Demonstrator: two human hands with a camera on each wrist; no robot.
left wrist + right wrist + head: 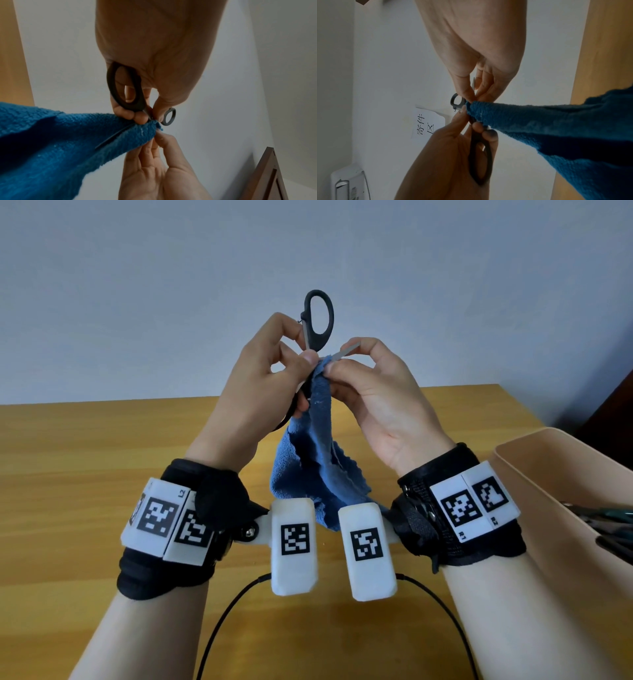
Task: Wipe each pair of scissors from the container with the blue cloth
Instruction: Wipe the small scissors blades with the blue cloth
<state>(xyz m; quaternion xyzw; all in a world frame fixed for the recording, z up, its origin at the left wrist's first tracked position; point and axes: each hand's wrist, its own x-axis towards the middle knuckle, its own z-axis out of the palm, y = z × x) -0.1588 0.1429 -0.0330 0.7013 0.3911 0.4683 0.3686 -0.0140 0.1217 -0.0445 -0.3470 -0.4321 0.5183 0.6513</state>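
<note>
Wrist bands and their cable sit lowest in the frame. Above them we hold the blue cloth [315, 474] hanging at centre over the tabletop [85, 457]. Our right hand [376, 402] pinches its top around a blade; our left hand [263, 385] grips the black scissors [318, 316], one handle loop raised. At right, the beige container [534, 474] holds more scissors.

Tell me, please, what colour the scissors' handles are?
Black, clearest in the head view: scissors.
</note>
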